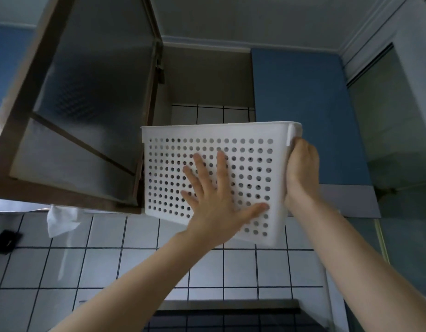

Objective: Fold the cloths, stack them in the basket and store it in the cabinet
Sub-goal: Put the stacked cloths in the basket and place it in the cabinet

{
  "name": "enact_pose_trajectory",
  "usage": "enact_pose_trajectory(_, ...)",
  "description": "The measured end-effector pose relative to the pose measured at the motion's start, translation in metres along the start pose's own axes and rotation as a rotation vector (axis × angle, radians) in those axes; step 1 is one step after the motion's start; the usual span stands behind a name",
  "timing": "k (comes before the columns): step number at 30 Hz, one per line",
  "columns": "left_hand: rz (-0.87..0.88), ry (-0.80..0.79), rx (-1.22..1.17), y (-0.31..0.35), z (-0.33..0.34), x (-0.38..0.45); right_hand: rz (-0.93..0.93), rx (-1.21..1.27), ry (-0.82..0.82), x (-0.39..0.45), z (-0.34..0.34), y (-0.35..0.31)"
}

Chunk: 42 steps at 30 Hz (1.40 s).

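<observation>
Head view. The white perforated plastic basket [231,149] is held overhead, in front of the open wall cabinet [207,75]. Its upper rim reaches into the lower part of the cabinet opening; its base hangs below the cabinet's bottom edge, in front of the white tiled wall [135,264].

The left hand [212,200] lies flat against the basket's perforated near wall. The fingers are straight and spread, pointing upward; the thumb extends to the right along the lower rows of holes. The palm covers the lower middle of the wall.

The right hand [300,168] clasps the basket's right end, just to the right of the left thumb. The fingers curl around the far side of the corner, below the rim, and are hidden from the camera.

The basket's contents cannot be seen from this angle.

Left of the left hand, the frosted-glass cabinet door [87,104] stands swung open. Below the door, a white cloth [61,221] hangs against the tiles. Above and right of the right hand is a closed blue cabinet door [307,111].
</observation>
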<state>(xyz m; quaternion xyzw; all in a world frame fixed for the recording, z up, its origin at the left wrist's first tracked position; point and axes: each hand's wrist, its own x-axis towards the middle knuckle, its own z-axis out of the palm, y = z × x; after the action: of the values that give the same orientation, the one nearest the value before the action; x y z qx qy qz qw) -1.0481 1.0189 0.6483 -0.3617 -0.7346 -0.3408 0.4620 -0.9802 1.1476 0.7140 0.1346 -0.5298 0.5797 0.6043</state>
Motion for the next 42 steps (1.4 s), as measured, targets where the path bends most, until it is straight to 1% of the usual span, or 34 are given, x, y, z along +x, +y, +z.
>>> enact_pose_trajectory(4, -0.011, -0.067, -0.184, -0.035, -0.022, 0.019, -0.169, -0.194, -0.111, -0.002, 0.013, 0.001)
enact_pose_trajectory(6, -0.112, -0.084, -0.386, -0.047, -0.037, 0.027, -0.197, -0.282, -0.172, -0.001, 0.021, 0.008)
enact_pose_trajectory(7, -0.176, -0.080, -0.498, -0.047, -0.040, 0.029, -0.210, -0.327, -0.189, -0.003, 0.024, 0.010)
enact_pose_trajectory(8, -0.203, -0.070, -0.567, -0.041, -0.041, 0.028, -0.235, -0.366, -0.199, -0.004, 0.026, 0.014)
enact_pose_trajectory(9, -0.182, -0.055, -0.571, -0.032, -0.039, 0.025, -0.268, -0.389, -0.199, -0.005, 0.027, 0.018)
enact_pose_trajectory(11, -0.092, -0.035, -0.442, -0.013, -0.029, 0.018, -0.286, -0.395, -0.183, -0.006, 0.025, 0.016)
enact_pose_trajectory(12, -0.078, -0.022, -0.374, -0.008, -0.023, 0.016, -0.282, -0.376, -0.163, -0.003, 0.022, 0.017)
enact_pose_trajectory(13, -0.083, -0.003, -0.332, -0.007, -0.017, 0.015, -0.276, -0.355, -0.133, -0.001, 0.018, 0.016)
enact_pose_trajectory(15, -0.077, 0.038, -0.312, -0.013, -0.010, 0.017, -0.273, -0.326, -0.020, 0.008, 0.006, 0.020)
enact_pose_trajectory(16, -0.067, 0.053, -0.316, -0.015, -0.010, 0.020, -0.242, -0.340, 0.036, 0.015, -0.001, 0.025)
enact_pose_trajectory(17, -0.062, 0.066, -0.317, -0.019, -0.010, 0.022, -0.167, -0.385, 0.068, 0.019, -0.006, 0.033)
enact_pose_trajectory(18, -0.056, 0.075, -0.317, -0.020, -0.011, 0.024, -0.052, -0.442, 0.075, 0.022, -0.009, 0.043)
enact_pose_trajectory(20, -0.066, 0.086, -0.340, -0.025, -0.017, 0.026, 0.181, -0.469, 0.017, 0.025, -0.013, 0.061)
enact_pose_trajectory(21, -0.080, 0.085, -0.376, -0.028, -0.021, 0.027, 0.244, -0.431, -0.017, 0.024, -0.014, 0.068)
enact_pose_trajectory(22, -0.095, 0.080, -0.425, -0.033, -0.026, 0.029, 0.266, -0.394, -0.047, 0.024, -0.014, 0.072)
enact_pose_trajectory(25, -0.150, 0.050, -0.548, -0.044, -0.039, 0.029, 0.212, -0.325, -0.107, 0.020, -0.011, 0.072)
enact_pose_trajectory(27, -0.175, 0.062, -0.657, -0.052, -0.046, 0.029, 0.144, -0.318, -0.121, 0.015, -0.004, 0.070)
enact_pose_trajectory(29, -0.202, 0.118, -0.737, -0.059, -0.055, 0.028, 0.008, -0.349, -0.111, 0.008, 0.004, 0.069)
enact_pose_trajectory(31, -0.237, 0.208, -0.796, -0.065, -0.063, 0.026, -0.149, -0.390, -0.104, 0.001, 0.011, 0.066)
enact_pose_trajectory(33, -0.275, 0.301, -0.813, -0.071, -0.070, 0.027, -0.216, -0.404, -0.124, -0.006, 0.019, 0.061)
enact_pose_trajectory(35, -0.267, 0.359, -0.731, -0.074, -0.071, 0.026, -0.240, -0.409, -0.133, -0.010, 0.024, 0.061)
enact_pose_trajectory(38, -0.150, 0.492, -0.430, -0.072, -0.066, 0.021, -0.336, -0.396, -0.108, -0.017, 0.029, 0.064)
enact_pose_trajectory(39, -0.072, 0.557, -0.256, -0.072, -0.065, 0.018, -0.363, -0.392, -0.106, -0.017, 0.030, 0.067)
enact_pose_trajectory(40, 0.017, 0.602, -0.025, -0.071, -0.063, 0.015, -0.376, -0.384, -0.113, -0.017, 0.031, 0.070)
enact_pose_trajectory(41, 0.120, 0.618, 0.217, -0.071, -0.059, 0.013, -0.377, -0.374, -0.122, -0.017, 0.031, 0.072)
enact_pose_trajectory(42, 0.229, 0.596, 0.401, -0.069, -0.054, 0.010, -0.375, -0.366, -0.128, -0.015, 0.031, 0.074)
